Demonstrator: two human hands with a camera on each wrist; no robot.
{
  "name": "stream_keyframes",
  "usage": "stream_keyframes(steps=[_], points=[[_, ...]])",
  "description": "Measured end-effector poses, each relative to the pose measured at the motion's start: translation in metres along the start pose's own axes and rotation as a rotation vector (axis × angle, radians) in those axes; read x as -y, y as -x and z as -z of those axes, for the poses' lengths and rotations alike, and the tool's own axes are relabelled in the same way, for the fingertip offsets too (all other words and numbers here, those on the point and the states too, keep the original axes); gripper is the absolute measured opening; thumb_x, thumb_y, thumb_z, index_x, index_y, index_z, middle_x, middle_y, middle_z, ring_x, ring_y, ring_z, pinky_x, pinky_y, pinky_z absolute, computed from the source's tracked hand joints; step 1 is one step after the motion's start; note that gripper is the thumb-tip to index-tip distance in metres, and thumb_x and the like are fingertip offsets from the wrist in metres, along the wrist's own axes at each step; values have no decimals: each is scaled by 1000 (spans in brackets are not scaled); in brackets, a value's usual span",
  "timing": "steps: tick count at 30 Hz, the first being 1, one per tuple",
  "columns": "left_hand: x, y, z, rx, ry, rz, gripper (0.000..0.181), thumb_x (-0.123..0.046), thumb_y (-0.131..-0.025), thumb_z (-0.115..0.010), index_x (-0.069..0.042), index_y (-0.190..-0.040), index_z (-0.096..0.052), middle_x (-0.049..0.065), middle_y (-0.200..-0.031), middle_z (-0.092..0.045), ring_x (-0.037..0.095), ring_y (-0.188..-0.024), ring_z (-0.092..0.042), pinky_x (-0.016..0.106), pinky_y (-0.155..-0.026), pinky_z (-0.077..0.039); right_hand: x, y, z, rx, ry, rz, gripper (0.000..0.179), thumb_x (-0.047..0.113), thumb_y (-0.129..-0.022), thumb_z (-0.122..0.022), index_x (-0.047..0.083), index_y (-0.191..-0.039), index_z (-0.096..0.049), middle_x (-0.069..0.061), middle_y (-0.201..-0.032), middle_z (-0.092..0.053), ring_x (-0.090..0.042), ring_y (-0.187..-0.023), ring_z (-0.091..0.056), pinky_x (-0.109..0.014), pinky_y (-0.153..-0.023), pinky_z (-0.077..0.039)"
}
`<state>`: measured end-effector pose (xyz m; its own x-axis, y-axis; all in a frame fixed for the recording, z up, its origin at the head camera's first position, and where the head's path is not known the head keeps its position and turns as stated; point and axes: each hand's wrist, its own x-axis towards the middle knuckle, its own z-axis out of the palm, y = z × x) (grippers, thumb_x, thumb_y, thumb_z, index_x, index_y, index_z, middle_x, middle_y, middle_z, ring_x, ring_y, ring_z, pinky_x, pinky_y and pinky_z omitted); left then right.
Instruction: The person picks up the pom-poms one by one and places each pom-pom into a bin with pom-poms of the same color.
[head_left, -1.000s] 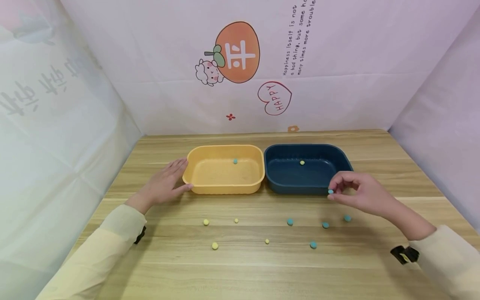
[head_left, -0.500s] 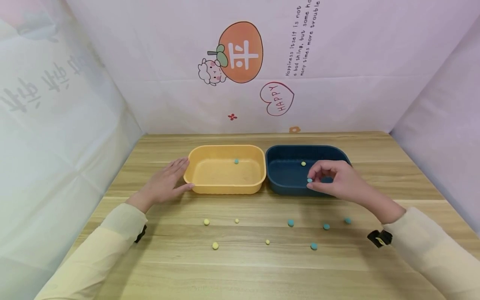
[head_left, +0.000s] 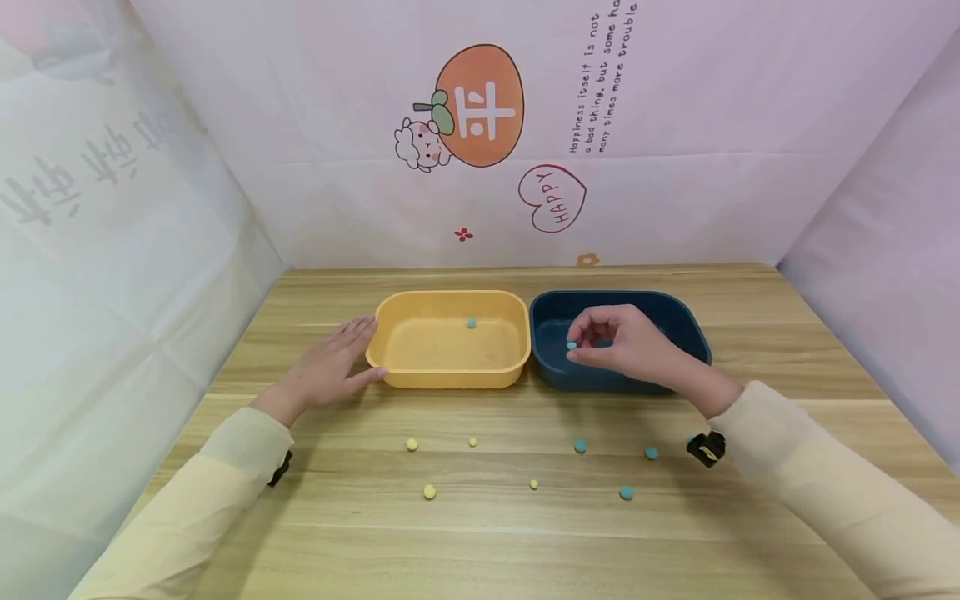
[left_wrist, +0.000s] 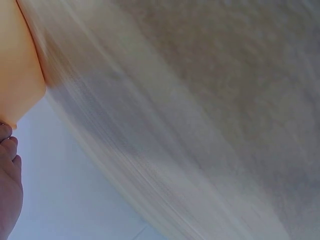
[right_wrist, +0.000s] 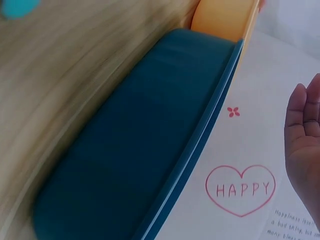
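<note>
Above the dark blue tray [head_left: 693, 333], my right hand [head_left: 626, 342] pinches a small blue disc [head_left: 572, 345] between thumb and forefinger. That hand [right_wrist: 303, 135] also shows at the right edge of the right wrist view, beyond the blue tray [right_wrist: 135, 135]. My left hand [head_left: 330, 367] rests on the left end of the yellow tray [head_left: 442, 379], its fingers and thumb fairly straight along the rim. Inside the yellow tray lies one blue disc [head_left: 472, 323]. In the left wrist view, the left hand [left_wrist: 9, 175] touches the yellow tray [left_wrist: 20, 60].
On the wooden table [head_left: 480, 550] several yellow discs [head_left: 430, 492] lie in front of the yellow tray. Several blue discs [head_left: 626, 493] lie in front of the blue tray, one partly covered by the right wrist's black band [head_left: 707, 448]. White printed cloth [head_left: 337, 108] stands behind and at both sides.
My right hand has moved left with the blue disc, from the blue tray's right front corner to above its left part, now hiding the yellow disc inside. The left hand stays put.
</note>
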<state>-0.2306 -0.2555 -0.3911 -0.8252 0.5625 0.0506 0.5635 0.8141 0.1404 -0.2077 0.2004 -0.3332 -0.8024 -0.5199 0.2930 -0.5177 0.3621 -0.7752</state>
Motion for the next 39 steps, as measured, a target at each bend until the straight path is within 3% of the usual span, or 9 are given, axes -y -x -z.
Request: stream_keyframes(steps=[24, 39], points=[[1, 0, -2, -4, 4, 1, 87, -57, -98, -44, 5, -152, -17, 21, -158, -16, 34, -146, -13, 44, -119, -9, 2, -77, -47, 74, -55, -78, 10, 5, -85, -75, 2, -91, -67, -8, -79, -63, -23, -70, -56, -25, -62, -51], [-1, -1, 0, 12, 2, 9, 86, -55, -98, -46, 6, -152, -16, 21, -158, -14, 34, -146, -11, 45, -119, -8, 2, -109, -71, 51, -10, -180, 11, 4, -83, -77, 3, -88, -67, -8, -84, -64, -22, -76, -57, -28, -70, -53]])
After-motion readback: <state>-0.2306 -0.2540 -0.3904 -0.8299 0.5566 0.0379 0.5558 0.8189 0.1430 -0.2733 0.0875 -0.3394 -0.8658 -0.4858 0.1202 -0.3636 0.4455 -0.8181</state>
